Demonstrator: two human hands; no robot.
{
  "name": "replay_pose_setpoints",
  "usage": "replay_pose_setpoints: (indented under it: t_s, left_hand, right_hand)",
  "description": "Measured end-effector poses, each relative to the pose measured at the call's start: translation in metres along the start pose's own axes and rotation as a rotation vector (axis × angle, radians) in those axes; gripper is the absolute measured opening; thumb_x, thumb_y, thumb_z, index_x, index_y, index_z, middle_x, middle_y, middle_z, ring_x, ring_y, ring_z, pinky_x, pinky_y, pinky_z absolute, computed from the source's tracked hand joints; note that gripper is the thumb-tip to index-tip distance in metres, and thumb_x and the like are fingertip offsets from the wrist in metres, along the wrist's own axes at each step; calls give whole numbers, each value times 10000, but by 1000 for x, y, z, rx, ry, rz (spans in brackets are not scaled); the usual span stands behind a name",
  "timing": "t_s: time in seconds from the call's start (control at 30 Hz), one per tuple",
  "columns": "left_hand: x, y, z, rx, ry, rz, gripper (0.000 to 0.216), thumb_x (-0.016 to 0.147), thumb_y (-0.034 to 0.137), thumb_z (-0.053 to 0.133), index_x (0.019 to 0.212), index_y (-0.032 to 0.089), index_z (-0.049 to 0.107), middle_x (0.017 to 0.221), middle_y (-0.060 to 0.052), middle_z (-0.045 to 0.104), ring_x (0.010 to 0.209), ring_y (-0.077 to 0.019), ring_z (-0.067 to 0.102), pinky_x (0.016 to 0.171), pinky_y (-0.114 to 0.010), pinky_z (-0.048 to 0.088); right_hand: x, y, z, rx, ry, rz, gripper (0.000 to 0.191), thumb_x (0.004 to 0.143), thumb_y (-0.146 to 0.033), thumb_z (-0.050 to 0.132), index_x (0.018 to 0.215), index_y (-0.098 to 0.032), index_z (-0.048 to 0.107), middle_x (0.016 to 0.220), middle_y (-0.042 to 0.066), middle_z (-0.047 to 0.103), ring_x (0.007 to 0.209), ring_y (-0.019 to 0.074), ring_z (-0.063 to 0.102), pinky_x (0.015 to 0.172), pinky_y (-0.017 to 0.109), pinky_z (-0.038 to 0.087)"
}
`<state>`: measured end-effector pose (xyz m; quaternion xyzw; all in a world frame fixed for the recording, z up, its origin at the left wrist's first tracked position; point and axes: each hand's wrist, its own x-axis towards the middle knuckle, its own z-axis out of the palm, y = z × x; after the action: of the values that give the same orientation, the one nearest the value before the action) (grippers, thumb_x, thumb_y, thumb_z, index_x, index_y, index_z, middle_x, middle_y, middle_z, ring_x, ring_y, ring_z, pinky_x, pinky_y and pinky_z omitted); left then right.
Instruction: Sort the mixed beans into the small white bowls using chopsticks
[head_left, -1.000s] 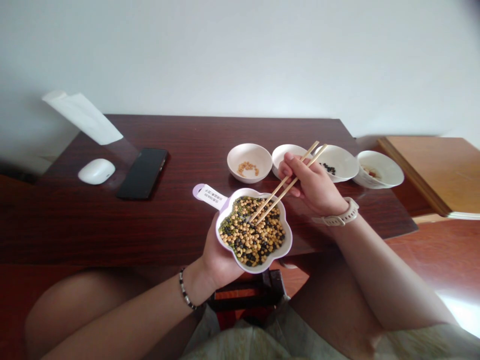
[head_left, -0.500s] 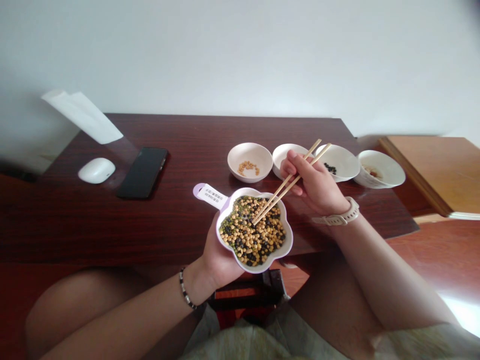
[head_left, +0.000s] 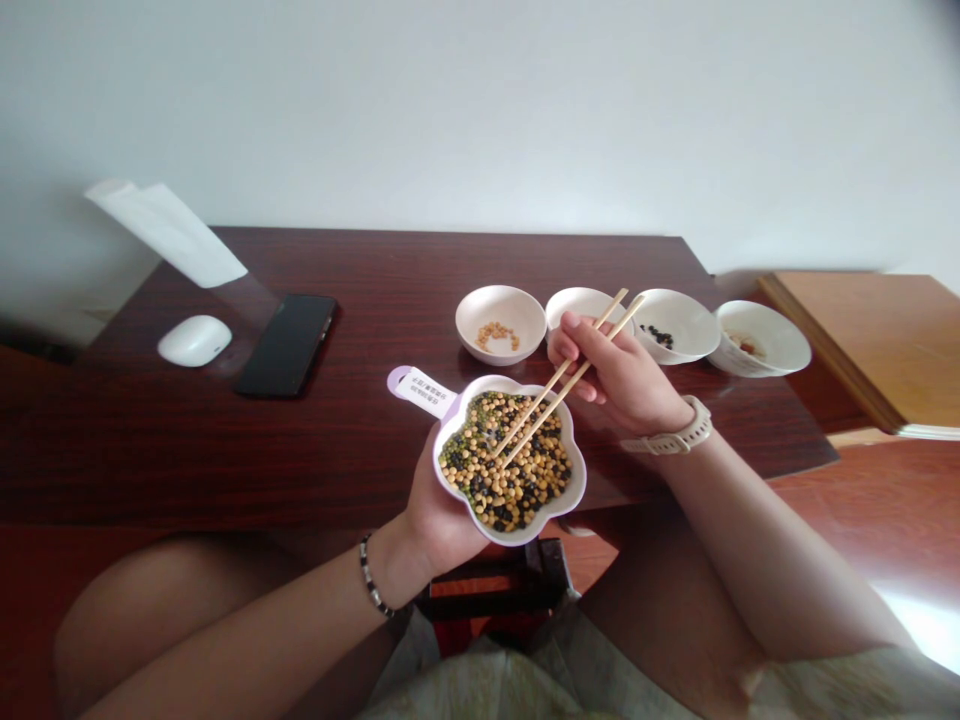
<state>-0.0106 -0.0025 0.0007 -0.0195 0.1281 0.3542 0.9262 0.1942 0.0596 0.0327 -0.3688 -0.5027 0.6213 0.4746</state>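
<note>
My left hand (head_left: 442,510) supports a white, flower-shaped bowl (head_left: 576,482) with a purple rim and a labelled handle. Mixed beans (head_left: 517,480) fill it: yellow, black and small green ones. Between the fingers of my right hand (head_left: 615,370) is a pair of wooden chopsticks (head_left: 564,382). Their tips, slightly apart, reach down into the beans near the middle of the bowl; I cannot make out a bean between them. Behind my right hand stands a white bowl (head_left: 570,300), its inside mostly hidden by the fingers.
Along the table (head_left: 360,290) stand a bowl with yellow beans (head_left: 480,305), a bowl with black beans (head_left: 694,315) and a bowl with reddish and pale bits (head_left: 787,340). At left lie a phone (head_left: 289,345), a white mouse-like object (head_left: 195,341) and a white upright piece (head_left: 176,235).
My right hand has shifted a little left and down with the chopsticks. Their tips have moved left over the beans and spread further apart. The left hand and its bowl stay put.
</note>
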Motion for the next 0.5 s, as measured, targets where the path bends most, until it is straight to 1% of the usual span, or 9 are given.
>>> replay_pose_setpoints:
  t_s: [0.17, 0.27, 0.37, 0.5]
  left_hand:
    - [0, 0, -1, -8, -29, -13, 543, 937, 555, 443, 1304, 208, 642, 1236, -88, 718, 1249, -291, 620, 1129, -485, 414]
    - [0, 0, -1, -6, -19, -9, 533, 936, 552, 444, 1300, 218, 645, 1237, -82, 718, 1248, -290, 621, 1127, -483, 416]
    - [0, 0, 0, -5, -23, -14, 544, 936, 552, 447, 1307, 204, 640, 1228, -85, 721, 1243, -292, 622, 1131, -485, 411]
    - [0, 0, 1, -11, -43, -26, 556, 936, 551, 448, 1314, 187, 632, 1267, -94, 702, 1246, -294, 618, 1131, -478, 411]
  right_hand:
    - [-1, 0, 4, -8, -2, 28, 505, 1006, -637, 694, 793, -207, 537, 663, -50, 428, 475, 62, 309, 422, 261, 165]
    - [-1, 0, 4, -1, 10, 33, 510, 992, -641, 710, 788, -208, 535, 663, -52, 425, 472, 61, 291, 423, 266, 155]
    - [-1, 2, 4, 9, 8, 37, 508, 994, -639, 710, 794, -203, 544, 678, -51, 428, 475, 56, 294, 427, 265, 147]
    - [-1, 4, 4, -23, -31, 49, 497, 1020, -630, 681, 807, -197, 563, 665, -48, 444, 472, 57, 312, 427, 260, 149]
